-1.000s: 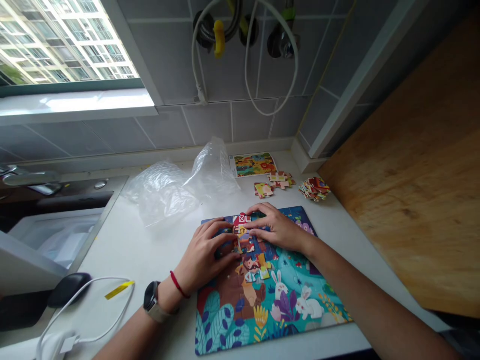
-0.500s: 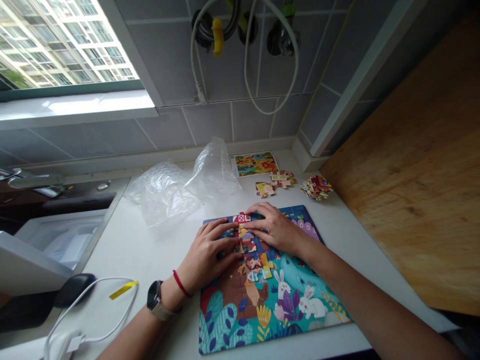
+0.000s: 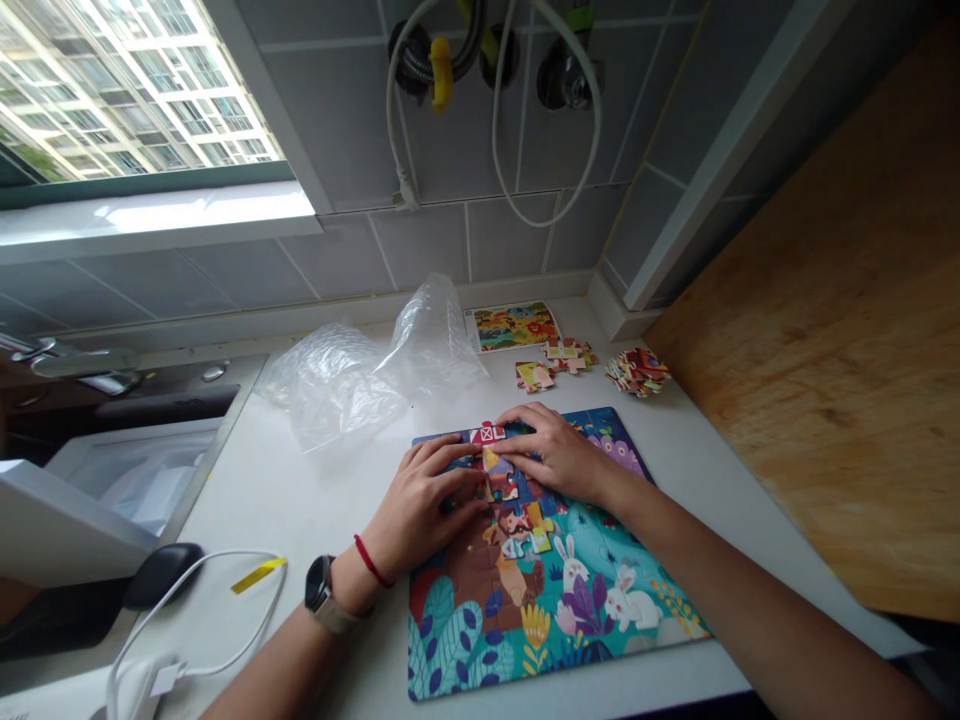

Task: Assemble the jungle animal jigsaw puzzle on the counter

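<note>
A finished puzzle picture of rabbits, plants and a brown animal, the puzzle board [image 3: 465, 640], lies flat on the counter. On top of it rests a short strip of joined puzzle pieces [image 3: 500, 475], with a red barn piece [image 3: 487, 433] at its far end. My left hand [image 3: 431, 495] has its fingertips against the strip's left side, thumb lowest. From the right, my right hand [image 3: 551, 450] closes its fingers on the barn piece and the piece below; its thumb is hidden. Another joined cluster of pieces [image 3: 527, 530] lies just nearer me on the board.
Behind the board are a picture card [image 3: 514, 326], loose pieces [image 3: 566, 355] and a piece pile [image 3: 637, 372]. A crumpled clear plastic bag [image 3: 345, 385] lies at the back left. The sink [image 3: 232, 410] is left, a white cable [image 3: 262, 630] front left, and a wooden panel [image 3: 825, 350] right.
The whole view has shifted slightly, so everything appears a little further right. Both hands keep nearly the same place on the puzzle pieces.
</note>
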`<state>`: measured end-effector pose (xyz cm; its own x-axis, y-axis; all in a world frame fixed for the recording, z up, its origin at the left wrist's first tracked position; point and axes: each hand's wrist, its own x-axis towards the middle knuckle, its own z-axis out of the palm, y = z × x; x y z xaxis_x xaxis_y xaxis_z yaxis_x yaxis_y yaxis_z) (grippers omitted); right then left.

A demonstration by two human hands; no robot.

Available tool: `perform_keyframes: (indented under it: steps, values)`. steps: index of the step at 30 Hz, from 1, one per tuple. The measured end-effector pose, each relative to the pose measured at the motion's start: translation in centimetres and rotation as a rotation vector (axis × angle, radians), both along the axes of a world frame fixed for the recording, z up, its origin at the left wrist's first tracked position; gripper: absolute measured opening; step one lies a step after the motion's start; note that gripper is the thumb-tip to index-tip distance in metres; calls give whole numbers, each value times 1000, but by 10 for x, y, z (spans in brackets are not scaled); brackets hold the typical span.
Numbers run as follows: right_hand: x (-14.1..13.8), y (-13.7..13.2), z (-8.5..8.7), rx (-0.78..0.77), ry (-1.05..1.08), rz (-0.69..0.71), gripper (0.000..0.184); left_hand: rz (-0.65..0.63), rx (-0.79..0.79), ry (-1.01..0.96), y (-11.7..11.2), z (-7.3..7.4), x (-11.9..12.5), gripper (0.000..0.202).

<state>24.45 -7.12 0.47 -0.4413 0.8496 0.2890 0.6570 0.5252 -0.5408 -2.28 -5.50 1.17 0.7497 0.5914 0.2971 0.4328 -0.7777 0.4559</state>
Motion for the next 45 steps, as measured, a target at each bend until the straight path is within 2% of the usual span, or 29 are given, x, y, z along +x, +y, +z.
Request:
perform_keyframes:
  steps: [36,40,45]
  values:
    - [1,-1,-1,-28,-14,-16,22,-10,-4,8,2,-3,-1,24]
    - [4,-1,0,59,47,-57,31,-19,0,-3,3,-2,-2,24]
    - [16,-1,12,271,161,-251,28,-40,-6,-20,3,-1,-1,21]
